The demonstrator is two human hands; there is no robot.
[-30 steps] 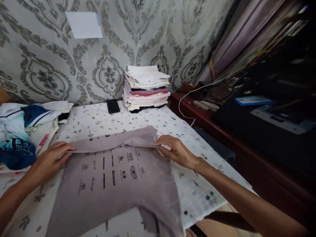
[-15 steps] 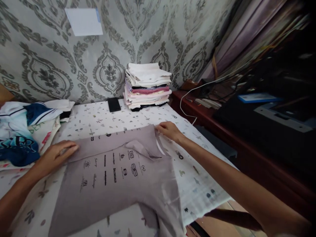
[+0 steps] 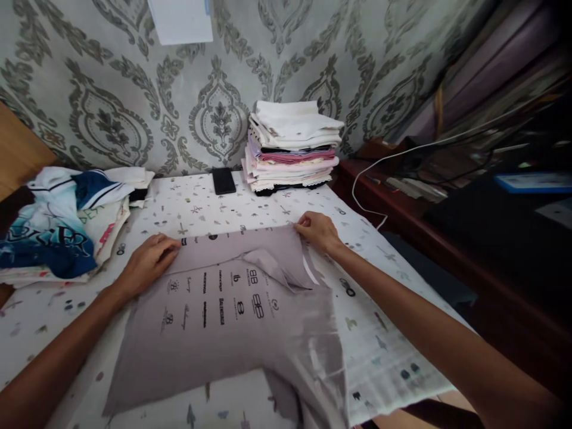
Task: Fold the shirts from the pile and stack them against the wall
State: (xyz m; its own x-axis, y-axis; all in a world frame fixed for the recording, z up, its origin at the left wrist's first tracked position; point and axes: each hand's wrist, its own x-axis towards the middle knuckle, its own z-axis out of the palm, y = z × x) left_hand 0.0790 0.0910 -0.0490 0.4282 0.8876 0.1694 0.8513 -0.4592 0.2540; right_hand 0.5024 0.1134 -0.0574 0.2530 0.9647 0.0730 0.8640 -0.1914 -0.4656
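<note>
A mauve-grey shirt with black printed logos lies spread on the patterned white sheet, its far side folded over toward me. My left hand is on the far left part of the fold, fingers bent together at the fabric's edge. At the far right corner, near the white-trimmed collar opening, my right hand pinches the shirt between thumb and fingers. The shirt's near right part is bunched and runs out of the bottom of the view.
Behind the shirt are a stack of folded clothes and a black phone. Blue and white clothes lie in a heap at left. A dark red desk with a white cable stands along the right side.
The view has turned left, so things sit farther right. My left hand has moved inward along the fold, and its fingers are closer together. My right hand still holds the corner.
</note>
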